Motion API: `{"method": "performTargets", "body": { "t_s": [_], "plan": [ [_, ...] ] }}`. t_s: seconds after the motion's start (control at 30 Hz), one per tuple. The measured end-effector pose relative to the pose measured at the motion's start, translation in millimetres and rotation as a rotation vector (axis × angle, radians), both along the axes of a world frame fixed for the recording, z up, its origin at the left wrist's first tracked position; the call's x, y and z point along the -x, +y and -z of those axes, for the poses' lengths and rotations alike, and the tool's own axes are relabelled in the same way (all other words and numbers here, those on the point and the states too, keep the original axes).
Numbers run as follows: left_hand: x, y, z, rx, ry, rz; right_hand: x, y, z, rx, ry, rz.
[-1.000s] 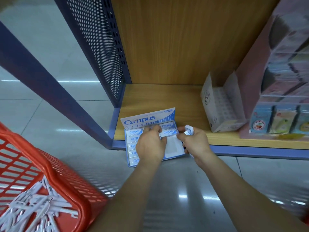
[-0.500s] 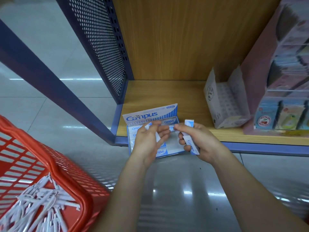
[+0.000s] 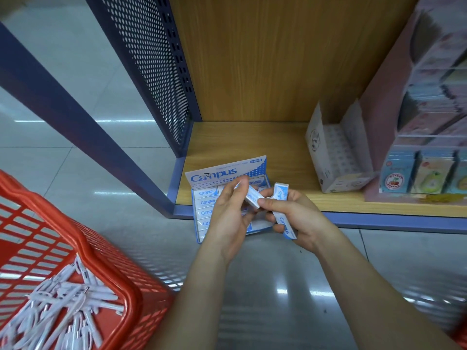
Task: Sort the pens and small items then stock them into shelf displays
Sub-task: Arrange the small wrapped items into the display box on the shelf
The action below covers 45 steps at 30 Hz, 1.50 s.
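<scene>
Hands meet just in front of the shelf's lower edge. The left hand [image 3: 228,218] pinches a small white-and-blue sleeved eraser [image 3: 252,195] by its end, tilted toward the right hand [image 3: 295,218], which is wrapped around a second, similar eraser [image 3: 282,210] standing nearly upright in its grip. Directly beneath both hands sits the open blue-and-white cardboard Campus display box [image 3: 225,173], half on the wooden shelf board [image 3: 252,142] and half overhanging its blue front edge; a column of erasers fills its left side, the rest is hidden by the hands. Left of the left hand and nearer the person, a red plastic basket [image 3: 96,251] holds a loose heap of white pens [image 3: 63,306]. Right of the right hand stands a white open carton [image 3: 336,157], then a pink display stand [image 3: 429,122]. Bare shelf lies behind the box.
</scene>
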State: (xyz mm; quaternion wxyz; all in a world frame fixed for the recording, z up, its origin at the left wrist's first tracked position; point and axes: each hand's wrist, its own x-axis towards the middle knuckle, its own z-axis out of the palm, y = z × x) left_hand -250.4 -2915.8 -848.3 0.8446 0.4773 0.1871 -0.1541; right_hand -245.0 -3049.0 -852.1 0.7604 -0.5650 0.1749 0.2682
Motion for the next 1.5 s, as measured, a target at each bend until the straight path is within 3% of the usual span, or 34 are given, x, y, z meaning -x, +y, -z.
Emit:
{"method": "performTargets", "body": {
  "t_s": [0.1,0.2,0.3,0.4,0.47,0.67,0.77,0.87,1.0,1.1,1.23,1.5],
  "plan": [
    [3.7,5.3,0.5,-0.162,-0.046,0.024,-0.2,-3.6,1.2,-0.006,0.002,0.028],
    [6.5,4.6,6.3,-0.376,-0.109,-0.046,-2.9,-4.8,1.4,0.14,0.008,0.027],
    [8.7,3.6,20.0,-0.797,-0.291,-0.094,-6.9,-6.9,-0.6,0.227,0.028,0.01],
    [14.6,-1.2,29.1,-1.157,-0.506,-0.006,-5.9,-6.0,-3.2,0.206,0.017,-0.086],
    [16.3,-2.9,30.7,-1.146,-0.524,0.021,-4.3,-7.4,-2.2,0.206,0.016,-0.104],
    [11.6,15.7,27.1,-0.648,-0.163,0.044,-5.7,-15.9,-1.8,0.254,-0.009,-0.049],
    [11.3,19.9,21.4,-0.511,-0.111,0.1,-6.7,-16.4,-2.8,0.27,-0.045,-0.088],
    [5.9,18.3,22.0,-0.647,-0.138,0.106,-8.5,-16.0,2.1,0.312,-0.027,0.004],
    [-5.3,12.2,36.9,-1.155,-0.28,0.122,-10.4,-17.0,9.4,0.38,0.029,0.216],
    [-8.0,5.5,50.2,-1.357,-0.379,0.203,-8.7,-19.8,12.3,0.385,0.065,0.248],
    [-8.7,3.1,60.8,-1.499,-0.354,0.244,-5.2,-17.7,15.6,0.309,0.125,0.196],
    [-14.7,-1.3,51.8,-1.586,-0.312,0.297,-4.4,-21.2,16.6,0.088,0.171,0.209]
  ]
}}
